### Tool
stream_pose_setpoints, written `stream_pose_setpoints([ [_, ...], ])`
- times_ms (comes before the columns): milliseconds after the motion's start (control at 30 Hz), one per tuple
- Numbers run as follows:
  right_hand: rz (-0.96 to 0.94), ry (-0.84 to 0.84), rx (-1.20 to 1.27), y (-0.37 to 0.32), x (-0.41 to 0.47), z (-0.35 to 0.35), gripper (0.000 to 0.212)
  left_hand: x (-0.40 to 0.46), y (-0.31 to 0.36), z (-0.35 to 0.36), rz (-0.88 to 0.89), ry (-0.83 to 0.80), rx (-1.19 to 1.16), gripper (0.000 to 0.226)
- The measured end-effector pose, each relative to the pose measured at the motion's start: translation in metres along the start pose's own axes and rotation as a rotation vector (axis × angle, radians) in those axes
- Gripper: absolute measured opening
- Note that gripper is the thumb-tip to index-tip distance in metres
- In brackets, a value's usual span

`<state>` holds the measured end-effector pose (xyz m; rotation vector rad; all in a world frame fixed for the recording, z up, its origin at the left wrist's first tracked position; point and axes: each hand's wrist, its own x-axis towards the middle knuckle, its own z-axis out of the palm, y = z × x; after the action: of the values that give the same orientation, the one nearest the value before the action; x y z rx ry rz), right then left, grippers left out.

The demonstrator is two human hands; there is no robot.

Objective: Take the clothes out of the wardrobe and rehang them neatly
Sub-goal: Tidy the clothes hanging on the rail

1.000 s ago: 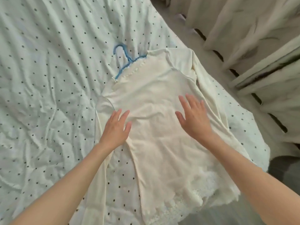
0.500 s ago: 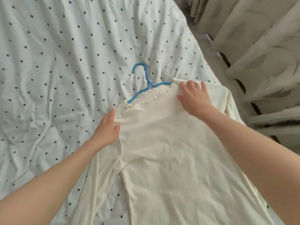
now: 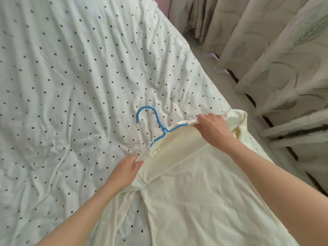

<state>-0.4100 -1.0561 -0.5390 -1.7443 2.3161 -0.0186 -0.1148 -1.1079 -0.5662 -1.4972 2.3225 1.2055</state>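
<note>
Gripping cream top (image 3: pixel 204 192) at both shoulders: right hand (image 3: pixel 212 127) bunching collar over blue hanger (image 3: pixel 156 125), left hand (image 3: pixel 126 170) pinching fabric below hook.

I'm looking at a home bedroom: a bed under a polka-dot sheet (image 3: pixel 74 71), with leaf-patterned curtains (image 3: pixel 276 55) hanging just beside it

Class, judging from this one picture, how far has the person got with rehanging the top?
Done: the cream long-sleeved top lies spread on the polka-dot bedsheet, out of the wardrobe. In hand: the right hand grips its neckline over the blue plastic hanger, which is partly inside; the left hand holds the other shoulder. Left: seat both shoulders, then hang it in the wardrobe.
</note>
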Motion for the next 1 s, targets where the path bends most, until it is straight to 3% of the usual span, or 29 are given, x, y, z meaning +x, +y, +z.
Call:
stream_pose_setpoints([
  [200,0.229,0.125,0.467,-0.016,-0.106,-0.053,0.025,-0.058,0.021,-0.031,0.050,0.072,-0.197,0.025],
  [333,0.362,0.149,0.585,-0.035,-0.187,-0.076,0.024,-0.098,0.037,-0.053,0.137,0.027,-0.194,0.021],
  [467,0.404,0.298,0.505,-0.054,-0.263,-0.114,0.024,-0.149,0.064,-0.067,0.258,0.074,-0.251,0.010],
  [633,0.485,0.608,0.523,-0.075,-0.376,-0.160,0.010,-0.230,0.108,-0.070,0.446,0.178,-0.234,0.018],
  [900,0.728,1.048,0.309,-0.091,-0.572,-0.214,0.015,-0.333,0.221,-0.042,0.812,0.077,-0.213,0.022],
  [1000,0.822,1.129,0.132,-0.092,-0.639,-0.230,0.031,-0.380,0.269,-0.021,0.978,-0.009,-0.273,0.011],
])
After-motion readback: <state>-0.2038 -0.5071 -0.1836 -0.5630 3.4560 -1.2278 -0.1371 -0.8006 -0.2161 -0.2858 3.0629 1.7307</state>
